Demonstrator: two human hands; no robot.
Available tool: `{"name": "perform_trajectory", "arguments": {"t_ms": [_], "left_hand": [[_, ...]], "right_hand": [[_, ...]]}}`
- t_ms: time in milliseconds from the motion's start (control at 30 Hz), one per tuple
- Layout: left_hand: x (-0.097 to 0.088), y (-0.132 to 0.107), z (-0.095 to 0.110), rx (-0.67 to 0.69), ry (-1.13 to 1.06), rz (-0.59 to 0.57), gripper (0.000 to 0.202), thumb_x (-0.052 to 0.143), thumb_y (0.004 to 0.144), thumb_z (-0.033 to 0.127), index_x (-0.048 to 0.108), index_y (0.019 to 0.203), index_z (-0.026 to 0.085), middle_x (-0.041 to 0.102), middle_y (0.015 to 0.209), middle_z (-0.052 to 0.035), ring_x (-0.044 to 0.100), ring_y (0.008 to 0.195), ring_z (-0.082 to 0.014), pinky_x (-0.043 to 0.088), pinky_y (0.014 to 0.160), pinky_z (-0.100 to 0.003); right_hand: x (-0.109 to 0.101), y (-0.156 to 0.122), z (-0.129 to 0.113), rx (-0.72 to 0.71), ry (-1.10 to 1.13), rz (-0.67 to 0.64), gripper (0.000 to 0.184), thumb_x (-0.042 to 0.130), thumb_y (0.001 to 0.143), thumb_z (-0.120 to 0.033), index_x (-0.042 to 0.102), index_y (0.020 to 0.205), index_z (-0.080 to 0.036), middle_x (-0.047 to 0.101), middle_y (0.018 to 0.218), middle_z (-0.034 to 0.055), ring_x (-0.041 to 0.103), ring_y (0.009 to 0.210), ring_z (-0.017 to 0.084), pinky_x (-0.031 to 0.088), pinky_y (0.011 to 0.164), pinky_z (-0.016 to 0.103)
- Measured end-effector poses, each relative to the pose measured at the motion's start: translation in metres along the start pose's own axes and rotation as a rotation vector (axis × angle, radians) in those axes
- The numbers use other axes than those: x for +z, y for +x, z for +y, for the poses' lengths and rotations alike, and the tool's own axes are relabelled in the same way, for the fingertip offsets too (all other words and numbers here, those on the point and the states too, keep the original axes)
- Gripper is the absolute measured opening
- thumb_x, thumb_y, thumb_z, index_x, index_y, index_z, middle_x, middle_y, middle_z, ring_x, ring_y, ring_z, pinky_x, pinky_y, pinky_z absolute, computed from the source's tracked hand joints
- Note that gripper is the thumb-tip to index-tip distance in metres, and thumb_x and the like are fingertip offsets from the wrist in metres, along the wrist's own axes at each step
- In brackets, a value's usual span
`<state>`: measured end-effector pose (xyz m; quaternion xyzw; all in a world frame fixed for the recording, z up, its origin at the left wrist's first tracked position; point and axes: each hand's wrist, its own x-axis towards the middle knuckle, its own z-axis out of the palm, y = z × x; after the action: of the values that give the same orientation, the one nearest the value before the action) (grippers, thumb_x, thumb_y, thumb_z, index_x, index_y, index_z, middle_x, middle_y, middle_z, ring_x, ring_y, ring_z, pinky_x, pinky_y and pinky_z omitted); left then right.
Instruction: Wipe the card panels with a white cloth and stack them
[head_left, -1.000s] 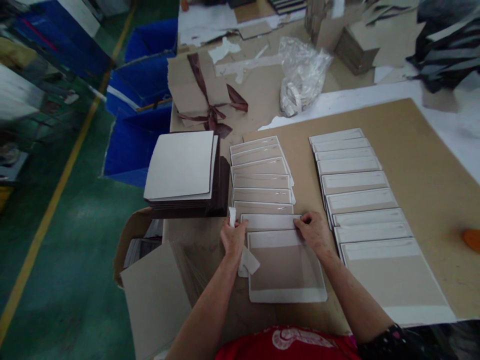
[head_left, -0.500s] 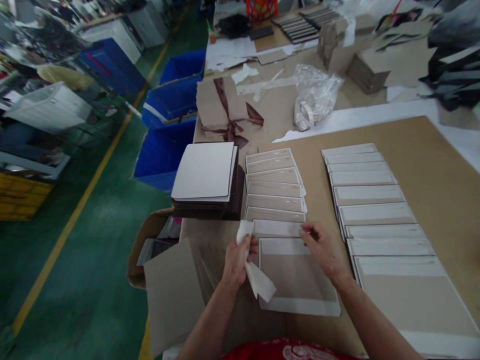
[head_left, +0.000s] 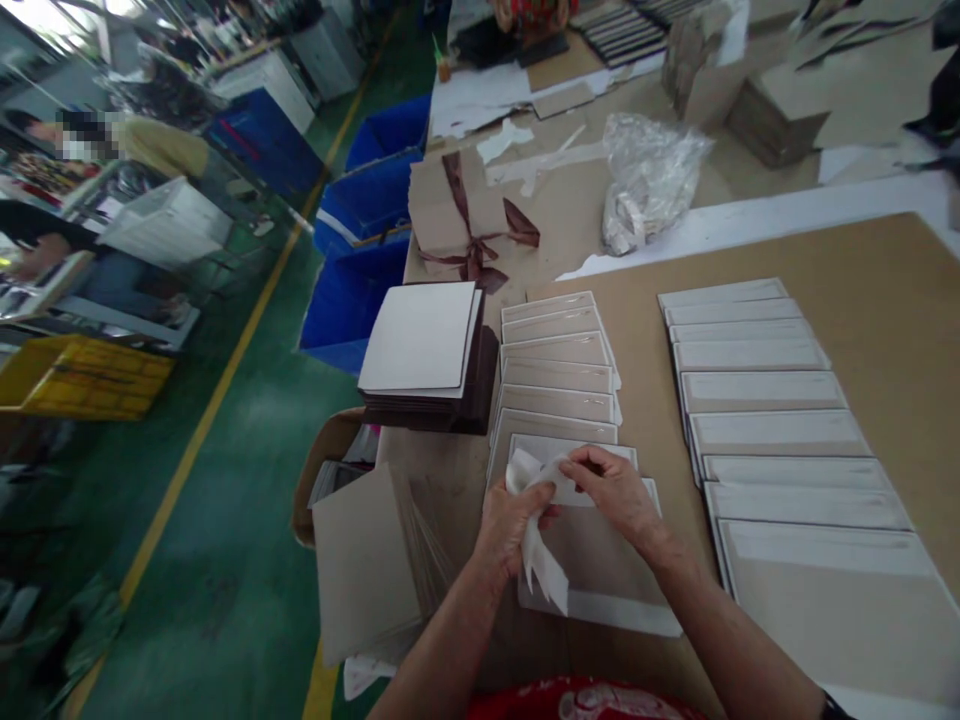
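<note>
My left hand (head_left: 508,528) is closed on several white paper strips (head_left: 541,560) that hang down from it. My right hand (head_left: 616,490) pinches the upper end of a strip right beside the left hand. Both hands hover over the nearest card (head_left: 607,590) of the left column of overlapping brown cards with white borders (head_left: 559,375). A second column of the same cards (head_left: 765,420) lies to the right on the brown board (head_left: 862,290).
A stack of white-topped dark sheets (head_left: 424,355) stands left of the cards. Behind it lies a brown packet tied with a dark ribbon (head_left: 465,215) and a clear plastic bag (head_left: 649,175). Blue bins (head_left: 360,230) and a cardboard box (head_left: 330,470) sit left of the table.
My right hand has left the card's top edge and moved left to meet my left hand at the strips. The strips are now bunched between both hands. The view has shifted.
</note>
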<state>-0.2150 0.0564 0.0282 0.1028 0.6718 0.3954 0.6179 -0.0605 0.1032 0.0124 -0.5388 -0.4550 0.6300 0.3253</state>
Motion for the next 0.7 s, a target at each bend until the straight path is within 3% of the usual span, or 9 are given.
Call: {"name": "perform_trajectory", "arguments": {"t_ms": [267, 433, 533, 700], "left_hand": [[-0.029, 0.006, 0.011, -0.003, -0.022, -0.028, 0.040, 0.089, 0.046, 0.022, 0.073, 0.079, 0.008, 0.072, 0.071, -0.0080, 0.063, 0.056, -0.0145, 0.047, 0.049, -0.022], [-0.032, 0.037, 0.019, 0.034, -0.111, 0.037, 0.040, 0.088, 0.047, 0.026, 0.069, 0.079, 0.012, 0.066, 0.065, 0.0006, 0.053, 0.050, -0.0075, 0.036, 0.041, -0.017], [-0.030, 0.060, 0.024, 0.063, -0.153, 0.053, 0.044, 0.089, 0.046, 0.029, 0.069, 0.082, 0.012, 0.065, 0.067, 0.0016, 0.052, 0.051, -0.0068, 0.035, 0.040, -0.017], [-0.028, 0.091, 0.029, 0.124, -0.173, 0.096, 0.046, 0.091, 0.043, 0.025, 0.067, 0.080, 0.011, 0.063, 0.064, 0.0029, 0.047, 0.047, -0.0045, 0.030, 0.039, -0.017]], "right_hand": [[-0.033, 0.012, 0.028, 0.087, 0.086, 0.239, 0.037, 0.072, 0.069, -0.056, 0.067, 0.075, -0.019, 0.057, 0.057, -0.0020, 0.046, 0.051, 0.013, 0.033, 0.049, 0.026], [-0.037, 0.017, 0.031, 0.086, 0.014, 0.323, 0.038, 0.072, 0.070, -0.056, 0.064, 0.075, -0.019, 0.059, 0.059, -0.0010, 0.049, 0.055, 0.015, 0.036, 0.053, 0.027], [-0.034, 0.021, 0.035, 0.058, -0.033, 0.388, 0.037, 0.071, 0.070, -0.055, 0.062, 0.075, -0.020, 0.058, 0.063, -0.0011, 0.051, 0.061, 0.016, 0.038, 0.058, 0.028], [-0.031, 0.028, 0.045, -0.103, -0.233, 0.490, 0.029, 0.068, 0.075, -0.049, 0.062, 0.072, -0.020, 0.057, 0.075, -0.0005, 0.048, 0.065, 0.016, 0.038, 0.062, 0.030]]}}
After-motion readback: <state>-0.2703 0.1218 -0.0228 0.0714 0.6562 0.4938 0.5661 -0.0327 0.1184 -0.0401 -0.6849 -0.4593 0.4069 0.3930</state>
